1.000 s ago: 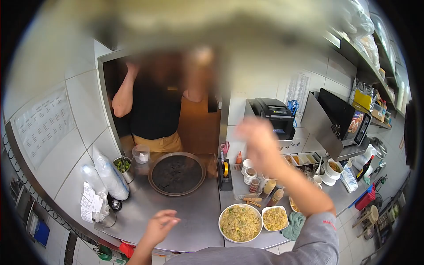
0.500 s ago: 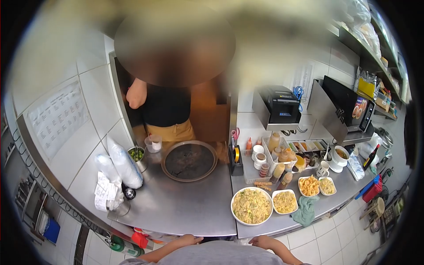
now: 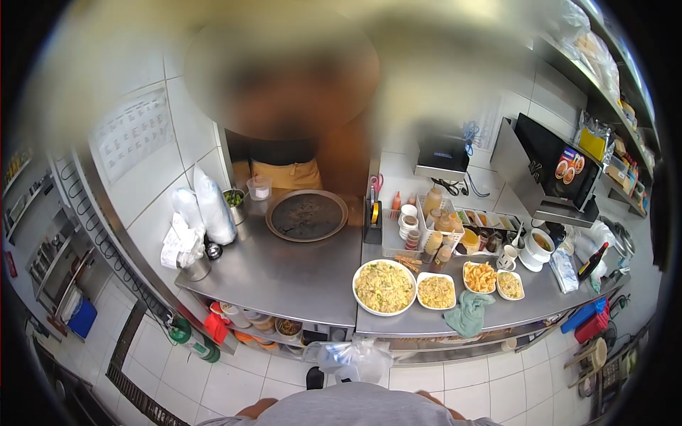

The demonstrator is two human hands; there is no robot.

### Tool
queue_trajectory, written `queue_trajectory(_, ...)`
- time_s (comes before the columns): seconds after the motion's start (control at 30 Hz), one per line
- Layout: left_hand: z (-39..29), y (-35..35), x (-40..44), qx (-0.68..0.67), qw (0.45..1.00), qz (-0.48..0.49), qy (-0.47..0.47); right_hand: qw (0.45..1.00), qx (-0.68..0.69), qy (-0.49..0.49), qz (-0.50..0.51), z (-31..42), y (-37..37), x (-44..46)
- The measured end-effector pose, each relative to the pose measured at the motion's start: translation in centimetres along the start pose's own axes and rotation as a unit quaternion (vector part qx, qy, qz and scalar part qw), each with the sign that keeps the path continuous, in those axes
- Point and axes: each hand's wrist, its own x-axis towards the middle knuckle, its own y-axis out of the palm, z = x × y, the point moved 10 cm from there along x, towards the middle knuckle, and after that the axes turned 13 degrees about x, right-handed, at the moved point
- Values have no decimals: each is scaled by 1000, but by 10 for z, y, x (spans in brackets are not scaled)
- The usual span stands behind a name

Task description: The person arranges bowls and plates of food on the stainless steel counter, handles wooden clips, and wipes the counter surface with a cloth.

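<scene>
At the bottom edge, a bit of my left arm (image 3: 257, 408) and of my right arm (image 3: 438, 405) show beside my grey shirt (image 3: 341, 408); both hands are hidden. Ahead of me, on the steel counter (image 3: 284, 284), stand a large bowl of fried rice (image 3: 384, 286) and a smaller bowl of fried rice (image 3: 435, 291). To their right are a bowl of golden fried pieces (image 3: 480, 277) and another small rice bowl (image 3: 510, 285). A green cloth (image 3: 469, 313) hangs over the counter's front edge. A round dark tray (image 3: 307, 216) lies farther back, nearer the pass window.
Beyond the window stands a person in a tan apron (image 3: 286, 174). Sauce bottles (image 3: 432, 245) and a white basket (image 3: 450, 220) line the back right. Clear plastic bags (image 3: 355, 357) are below the counter. A green gas cylinder (image 3: 193, 341) stands at lower left.
My hands, seen earlier at the counter's front edge, have dropped out of sight. The view has shifted back, showing more floor and the lower shelf. The other person's raised arm is no longer visible.
</scene>
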Motion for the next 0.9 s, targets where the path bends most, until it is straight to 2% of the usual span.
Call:
queue_trajectory(0.27,64,95,-36,-61,998,9,-25,991,4,104,89,-64,97,-58)
queue_trajectory(0.37,63,100,-44,-89,995,7,-34,989,-27,96,111,-79,120,-56)
queue_trajectory(0.47,50,91,-51,-156,987,6,-44,983,-126,29,130,-102,151,-18)
queue_trajectory(0.5,46,86,-47,-192,980,8,-52,973,-186,-12,133,-82,142,-18)
queue_trajectory(0.53,41,84,-44,-269,961,24,-58,976,-190,-35,102,-69,113,-16)
queue_trajectory(0.57,36,76,-43,-269,961,21,-56,977,-194,-58,69,-37,69,-27)
queue_trajectory(0.6,27,70,-41,-299,953,19,-36,998,-57,9,23,-35,42,-18)
queue_trajectory(0.63,21,61,-36,-329,944,17,-14,998,-57,9,19,-30,29,-9)
queue_trajectory(0.7,25,53,-36,-318,948,15,-4,987,106,-10,-124,-14,-14,0)
queue_trajectory(0.73,27,46,-35,-309,951,14,5,972,183,44,-142,-7,-27,-10)
queue_trajectory(0.83,59,30,-25,-221,975,4,2,973,153,16,-173,20,-34,-20)
queue_trajectory(0.87,78,22,-26,-217,976,2,4,984,-79,-59,-151,17,-8,3)
queue_trajectory(0.9,80,7,-32,-84,990,-47,108,990,-67,-51,-116,24,2,-9)
